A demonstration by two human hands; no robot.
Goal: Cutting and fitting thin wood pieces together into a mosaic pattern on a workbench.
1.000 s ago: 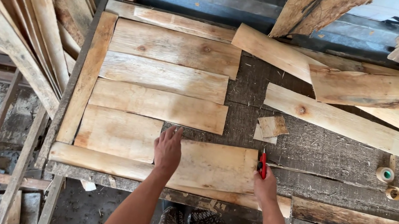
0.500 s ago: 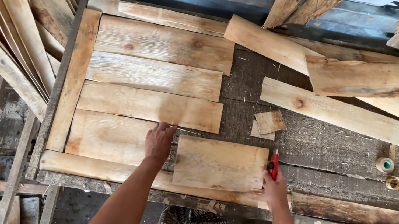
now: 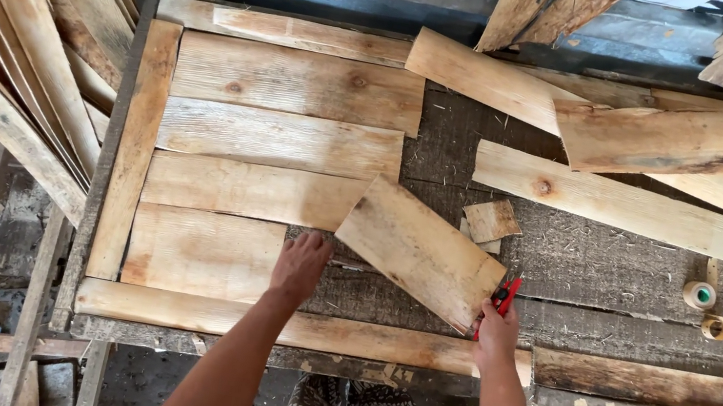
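A short wooden board (image 3: 423,250) lies tilted across the workbench, its left end raised toward the row of planks. My right hand (image 3: 497,336) grips its lower right corner while also holding a red pencil-like tool (image 3: 500,302). My left hand (image 3: 301,267) rests flat, fingers apart, on the bench beside the board's lower left edge, next to the lowest plank (image 3: 202,251). Three more planks (image 3: 279,139) lie side by side above it, framed by a vertical plank (image 3: 131,148) and a long bottom rail (image 3: 300,329).
Long boards (image 3: 647,214) and bark-edged slabs (image 3: 665,140) lie at the right of the bench. A small wood offcut (image 3: 491,221) and two small round spools (image 3: 700,294) sit nearby. Leaning planks (image 3: 4,41) crowd the left side. Scraps litter the ground.
The short board was flat and square to the frame; now its right end is swung and it lies diagonally. My right hand moved with it; my left hand stayed near its left edge.
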